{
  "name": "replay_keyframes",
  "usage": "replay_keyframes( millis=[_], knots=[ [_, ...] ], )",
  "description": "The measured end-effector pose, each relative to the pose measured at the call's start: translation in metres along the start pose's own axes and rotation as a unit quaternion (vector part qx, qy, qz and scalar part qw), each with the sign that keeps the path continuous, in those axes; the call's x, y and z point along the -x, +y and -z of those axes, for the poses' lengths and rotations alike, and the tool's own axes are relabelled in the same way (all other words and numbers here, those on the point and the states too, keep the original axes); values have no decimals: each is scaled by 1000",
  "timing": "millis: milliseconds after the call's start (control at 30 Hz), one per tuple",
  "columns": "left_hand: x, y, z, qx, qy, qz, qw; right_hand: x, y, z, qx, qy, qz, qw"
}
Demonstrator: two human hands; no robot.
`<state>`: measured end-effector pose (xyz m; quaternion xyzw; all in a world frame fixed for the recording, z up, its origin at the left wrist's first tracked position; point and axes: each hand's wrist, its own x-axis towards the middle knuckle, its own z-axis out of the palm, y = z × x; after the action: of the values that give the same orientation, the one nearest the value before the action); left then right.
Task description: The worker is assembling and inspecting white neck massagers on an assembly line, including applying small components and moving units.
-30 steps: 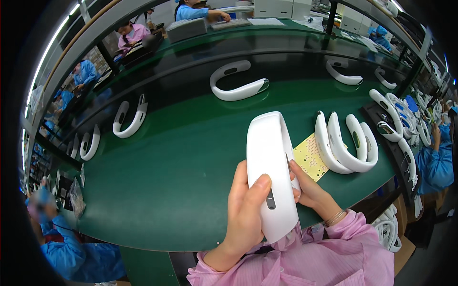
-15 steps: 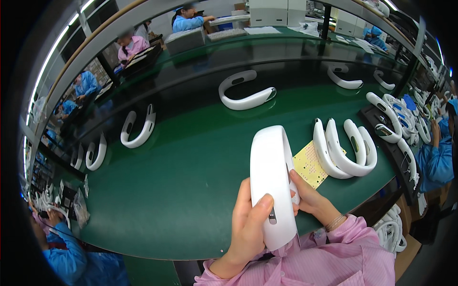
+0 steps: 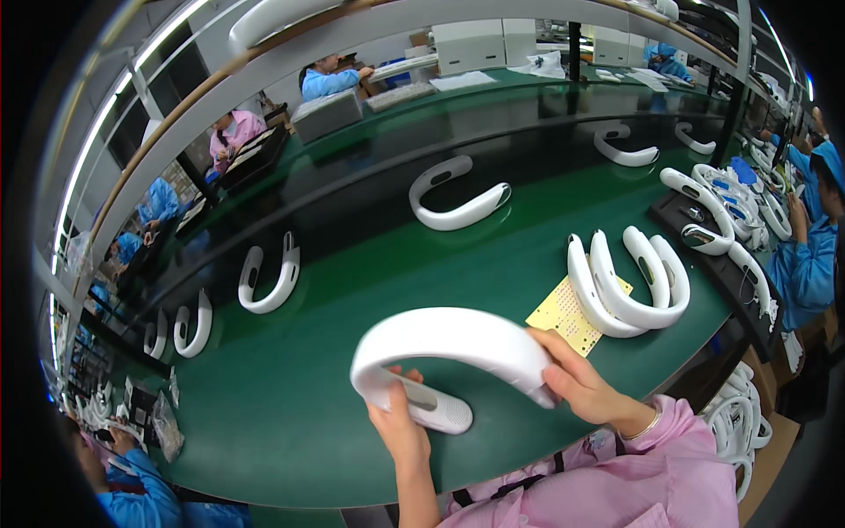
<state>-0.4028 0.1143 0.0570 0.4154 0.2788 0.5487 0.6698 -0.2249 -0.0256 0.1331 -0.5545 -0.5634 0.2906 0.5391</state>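
Note:
I hold a white U-shaped neck-fan housing [image 3: 449, 339] over the near edge of the green table [image 3: 290, 396]. It lies sideways with its curved back up, slightly blurred. My left hand [image 3: 396, 427] grips its left arm from below, by the grey grille end. My right hand [image 3: 576, 383] clasps its right arm. Two more white housings [image 3: 627, 283] lie nested just right of it, partly on a yellow perforated sheet [image 3: 563, 312].
Single white housings lie along the dark conveyor belt [image 3: 370, 207]: one at centre [image 3: 458, 204], one at left [image 3: 267, 277], others farther off. A black tray [image 3: 717, 242] with housings stands at right. People in blue and pink work around the table.
The housing has turned from standing end-on to lying sideways across my hands. The housings on the belt have shifted toward the right.

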Motion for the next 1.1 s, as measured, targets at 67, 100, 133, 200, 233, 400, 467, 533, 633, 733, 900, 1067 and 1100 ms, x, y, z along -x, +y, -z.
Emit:
replay_keyframes(
  millis=[67, 100, 133, 200, 233, 400, 467, 533, 633, 733, 900, 1067, 1100],
  knots=[
    [-9, -2, -11, 56, 51, 48, 996, -2, -24, -3, -93, -93, -63, 989],
    [-14, -14, -4, 48, 38, 53, 997, -2, -31, -8, -174, -124, -100, 972],
    [-17, -26, 2, 66, 15, 87, 994, -4, -38, -10, -158, -134, -88, 974],
    [-17, -39, 8, 104, -22, 139, 985, -11, -47, -11, -126, -155, -63, 978],
    [-17, -43, 7, 122, -37, 159, 979, -14, -51, -12, -134, -152, -69, 977],
    [-12, -39, 8, 117, -66, 201, 970, -18, -50, -15, -73, -129, -63, 987],
    [-7, -21, -1, 82, -55, 221, 970, -24, -39, -16, 71, -73, 84, 991],
    [-2, -5, -8, 10, -86, 240, 967, -38, -28, -15, 275, 36, 314, 908],
    [9, 26, 2, -15, -215, 251, 944, -54, -18, 15, 316, -43, 290, 903],
    [8, 28, 18, 105, -324, 134, 930, -52, 12, 30, 143, 27, 238, 960],
    [10, 40, 20, -105, -269, -19, 957, -43, 5, 29, 54, 48, 203, 977],
    [-2, 36, 23, -211, -240, -226, 920, -38, -10, 26, 24, 51, 99, 993],
    [3, 42, 19, -181, -211, -149, 949, -39, -14, 27, 4, 28, 59, 998]
  ],
)
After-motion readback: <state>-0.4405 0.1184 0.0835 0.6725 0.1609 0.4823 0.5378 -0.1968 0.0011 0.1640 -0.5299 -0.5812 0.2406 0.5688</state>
